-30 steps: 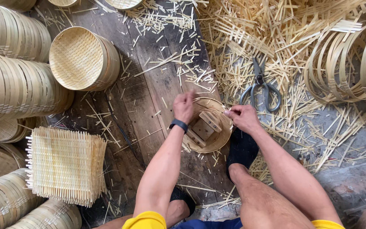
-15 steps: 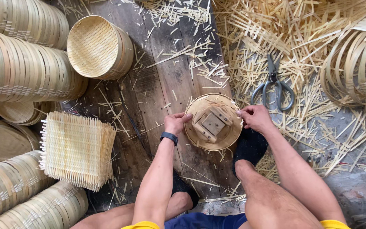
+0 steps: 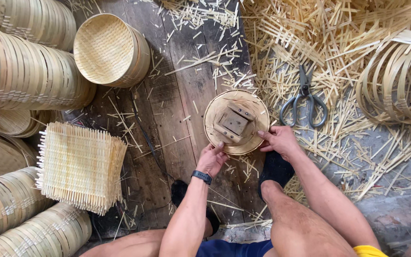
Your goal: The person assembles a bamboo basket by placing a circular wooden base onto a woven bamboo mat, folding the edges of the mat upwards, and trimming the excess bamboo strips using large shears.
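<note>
While scissors (image 3: 304, 99) lie right, both hands, left (image 3: 211, 159) and right (image 3: 278, 140), grip the round bamboo lid's (image 3: 236, 122) near rim, fingers closed on it.

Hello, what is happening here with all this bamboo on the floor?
A person sits on a plank floor and holds a round bamboo piece with a wooden block on it. The left hand and the right hand both grip its near rim. Scissors lie beside it on bamboo offcuts. A stack of woven mats and finished baskets sit on the person's left.
</note>
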